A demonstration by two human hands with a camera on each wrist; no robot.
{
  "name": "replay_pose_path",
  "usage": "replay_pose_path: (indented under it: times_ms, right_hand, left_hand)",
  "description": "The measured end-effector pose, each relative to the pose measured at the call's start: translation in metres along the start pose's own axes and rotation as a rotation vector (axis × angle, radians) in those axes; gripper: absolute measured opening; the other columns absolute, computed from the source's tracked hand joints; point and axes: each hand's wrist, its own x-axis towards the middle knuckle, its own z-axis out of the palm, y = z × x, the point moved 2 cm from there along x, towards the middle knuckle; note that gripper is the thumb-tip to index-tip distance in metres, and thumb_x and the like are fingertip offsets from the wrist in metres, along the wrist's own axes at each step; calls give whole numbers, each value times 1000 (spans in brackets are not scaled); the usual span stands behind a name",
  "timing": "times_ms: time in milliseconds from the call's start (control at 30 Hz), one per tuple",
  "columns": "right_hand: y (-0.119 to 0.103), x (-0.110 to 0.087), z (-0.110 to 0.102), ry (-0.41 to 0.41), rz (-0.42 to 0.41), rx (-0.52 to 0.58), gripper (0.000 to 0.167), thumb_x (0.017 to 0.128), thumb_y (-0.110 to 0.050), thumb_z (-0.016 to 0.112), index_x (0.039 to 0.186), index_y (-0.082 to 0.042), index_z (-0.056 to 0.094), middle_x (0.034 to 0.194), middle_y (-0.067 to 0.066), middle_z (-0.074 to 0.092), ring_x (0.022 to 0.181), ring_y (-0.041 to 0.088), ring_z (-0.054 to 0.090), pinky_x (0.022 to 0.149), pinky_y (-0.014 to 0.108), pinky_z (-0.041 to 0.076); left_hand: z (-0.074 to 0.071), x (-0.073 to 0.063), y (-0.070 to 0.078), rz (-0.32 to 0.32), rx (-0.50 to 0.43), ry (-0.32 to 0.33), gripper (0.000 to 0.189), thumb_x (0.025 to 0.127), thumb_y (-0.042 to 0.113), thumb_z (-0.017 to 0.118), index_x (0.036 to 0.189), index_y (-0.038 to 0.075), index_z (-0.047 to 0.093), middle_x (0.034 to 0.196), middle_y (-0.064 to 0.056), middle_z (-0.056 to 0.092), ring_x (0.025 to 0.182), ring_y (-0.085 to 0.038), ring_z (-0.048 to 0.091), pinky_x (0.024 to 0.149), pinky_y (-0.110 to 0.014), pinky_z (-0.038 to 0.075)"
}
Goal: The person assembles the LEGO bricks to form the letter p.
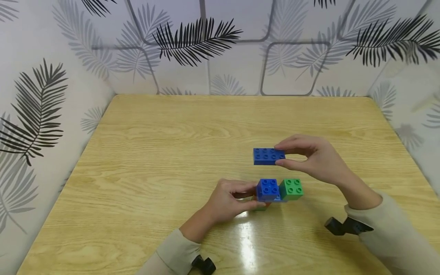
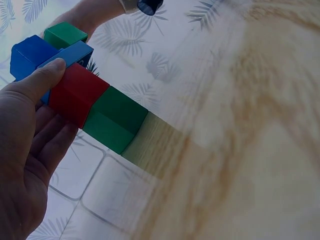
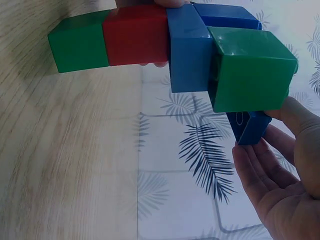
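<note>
My left hand (image 1: 227, 200) grips a small tower of toy building bricks from its left side, thumb on the long blue brick (image 2: 75, 54) in the left wrist view. Beneath that brick come a red brick (image 3: 136, 35) and a green brick (image 3: 80, 42) at the table surface. On top sit a square blue brick (image 1: 269, 188) and, to its right, a square green brick (image 1: 292, 189), with a gap between them. Behind and above the tower, my right hand (image 1: 317, 158) pinches a loose long blue brick (image 1: 264, 156) by its right end, studs up.
Both hands work over a wood-grain table (image 1: 154, 152). Behind it hangs a pale covering with leaf prints (image 1: 196, 42). Each sleeve carries a small black wrist camera, one by the right cuff (image 1: 347, 226) and one by the left cuff (image 1: 203, 264).
</note>
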Motion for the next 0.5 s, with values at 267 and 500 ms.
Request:
replay_pose_path:
  times_ms: [267,500]
  right_hand:
    - [-9,-8,-7,11,-32,2,36,78,10,79,111,-6,75,108,-4,72,97,6,69,84,16,59]
    - [-15,-12,-8,15,-81,13,38,76,14,79,110,-2,75,109,-6,72,95,7,69,81,16,60]
  left_hand:
    - [0,-1,-2,-18,12,5,42,81,0,81,120,-6,69,116,-20,71,104,-18,72,84,-34,62]
    - [1,0,-2,-6,41,-5,41,82,2,81,121,-6,69,117,-18,71,105,-18,72,84,-31,62]
